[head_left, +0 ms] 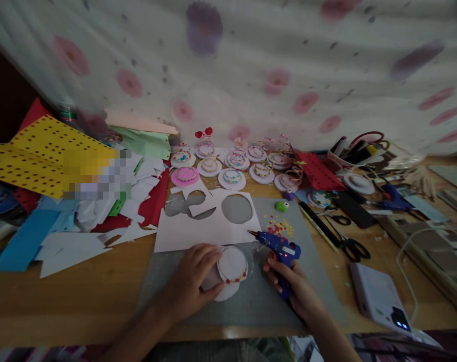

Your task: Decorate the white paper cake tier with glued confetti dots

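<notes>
Smooth plastic is seen on the glue gun [277, 243], matt paper on the round piece [232, 263]. The tabletop [107, 296] is faced in faintly glossy wood; the curtain [232, 55] is made of cloth.

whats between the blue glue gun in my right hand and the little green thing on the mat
A loose scatter of small red and yellow pieces lies between the blue glue gun and the green thing, as the head view shows.

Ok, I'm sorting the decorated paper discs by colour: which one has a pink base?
The pink-based disc at the left end of the front row, near the cut white sheet; its grouped neighbours have white bases.
</notes>
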{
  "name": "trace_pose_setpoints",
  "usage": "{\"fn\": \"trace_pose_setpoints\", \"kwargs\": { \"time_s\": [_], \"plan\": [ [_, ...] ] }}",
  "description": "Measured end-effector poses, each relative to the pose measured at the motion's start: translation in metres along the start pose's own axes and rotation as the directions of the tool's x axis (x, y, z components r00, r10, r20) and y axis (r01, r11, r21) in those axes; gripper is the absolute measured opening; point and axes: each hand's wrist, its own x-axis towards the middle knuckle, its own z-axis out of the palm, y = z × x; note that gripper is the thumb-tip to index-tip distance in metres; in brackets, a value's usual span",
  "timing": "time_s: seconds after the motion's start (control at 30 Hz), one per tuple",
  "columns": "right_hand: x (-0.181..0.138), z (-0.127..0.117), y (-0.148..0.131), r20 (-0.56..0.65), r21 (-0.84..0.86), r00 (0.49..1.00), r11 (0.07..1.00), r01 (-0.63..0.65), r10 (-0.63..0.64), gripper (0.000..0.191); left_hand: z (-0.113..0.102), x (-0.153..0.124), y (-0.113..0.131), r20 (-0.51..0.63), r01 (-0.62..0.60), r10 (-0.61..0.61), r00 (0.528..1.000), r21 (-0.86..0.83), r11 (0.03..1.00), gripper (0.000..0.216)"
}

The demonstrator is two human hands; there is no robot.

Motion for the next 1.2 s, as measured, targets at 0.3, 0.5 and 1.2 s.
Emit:
{"fn": "trace_pose_setpoints", "kwargs": {
  "time_s": [0.3,0.5,1.2],
  "plan": [
    [0.0,0.002,0.001,-0.018,0.009,1.0,1.0,0.024,-0.024,0.026,-0.006,0.015,0.01,0.038,-0.213,0.211,0.977,0.062,0.975,0.008],
    [-0.004,0.004,-0.001,-0.009,-0.038,1.0,0.999,0.021,-0.021,0.023,-0.015,-0.002,-0.001,0.031,-0.142,0.141,0.989,0.036,0.989,0.015],
    [-0.007,0.012,-0.003,-0.06,-0.007,0.998,1.0,0.001,-0.002,0.025,-0.022,-0.01,0.0,0.124,-0.025,0.036,0.992,-0.087,0.996,0.022]
  ]
}}
